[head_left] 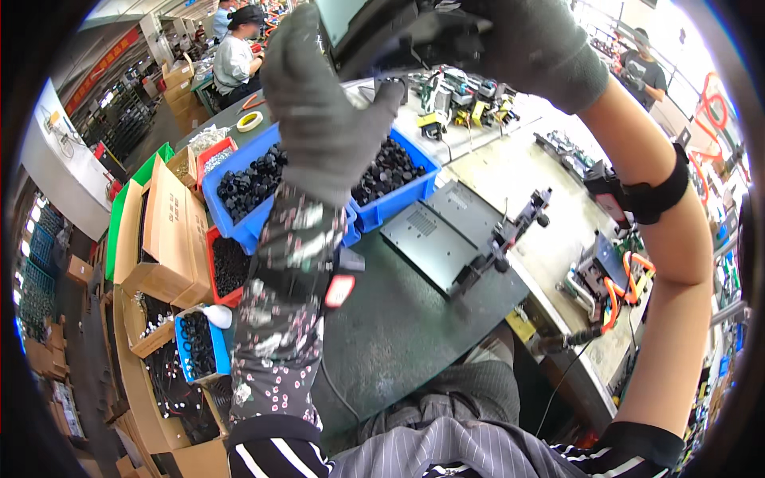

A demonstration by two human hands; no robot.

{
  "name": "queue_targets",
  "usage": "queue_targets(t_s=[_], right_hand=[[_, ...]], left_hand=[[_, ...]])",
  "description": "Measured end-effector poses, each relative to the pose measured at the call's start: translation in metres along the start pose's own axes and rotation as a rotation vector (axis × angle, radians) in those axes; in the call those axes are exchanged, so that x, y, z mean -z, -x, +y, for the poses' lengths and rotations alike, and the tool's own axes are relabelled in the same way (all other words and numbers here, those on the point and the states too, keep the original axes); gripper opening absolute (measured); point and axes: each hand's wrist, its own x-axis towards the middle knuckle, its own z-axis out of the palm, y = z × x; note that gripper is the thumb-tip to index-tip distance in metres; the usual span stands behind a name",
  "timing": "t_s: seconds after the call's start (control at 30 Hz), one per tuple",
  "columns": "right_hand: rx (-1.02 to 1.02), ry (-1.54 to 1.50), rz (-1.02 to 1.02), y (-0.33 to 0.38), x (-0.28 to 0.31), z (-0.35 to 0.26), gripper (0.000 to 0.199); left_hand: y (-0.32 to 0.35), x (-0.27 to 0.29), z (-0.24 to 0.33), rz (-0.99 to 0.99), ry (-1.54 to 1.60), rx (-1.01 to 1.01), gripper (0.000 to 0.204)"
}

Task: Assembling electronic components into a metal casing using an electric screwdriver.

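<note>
My left hand (323, 111), in a grey glove, is raised over the blue bins with its fingers stretched out and thumb apart. Close by its fingers is a black-framed unit with a pale flat panel (398, 36), cut off by the top edge of the view. At the right end of that unit, my gloved right hand (546, 56) grips it; those fingertips are hidden. Below on the green-topped bench lies a grey sheet-metal tray (434, 239) with a vent pattern, joined to a black mechanism with small wheels (502, 239).
Blue bins (437, 185) hold round black parts. Left of them are a red bin of small black pieces (229, 267), an open carton (179, 223), a small blue box (199, 346) and yellow tape (249, 121). Assemblies (466, 99) crowd the far bench. Other people (235, 60) work beyond.
</note>
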Motion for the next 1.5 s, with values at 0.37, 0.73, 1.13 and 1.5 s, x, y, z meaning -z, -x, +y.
queue_targets(t_s=[0.37, 0.73, 1.13, 1.5], right_hand=[[-0.404, 0.358, -0.332, 0.02, -0.185, 0.136, 0.042], [-0.427, 0.419, -0.578, 0.085, -0.398, 0.239, 0.042], [-0.627, 0.221, -0.858, 0.131, -0.485, 0.265, 0.054], [-0.699, 0.169, -0.932, 0.128, -0.502, 0.267, 0.07]], left_hand=[[0.238, 0.042, 0.089, -0.926, 1.266, 0.944, 0.023], [0.254, 0.041, 0.078, -1.151, 1.414, 1.014, 0.031], [0.262, 0.025, 0.064, -1.152, 1.498, 1.056, 0.035], [0.265, 0.031, 0.071, -1.166, 1.497, 1.039, 0.038]])
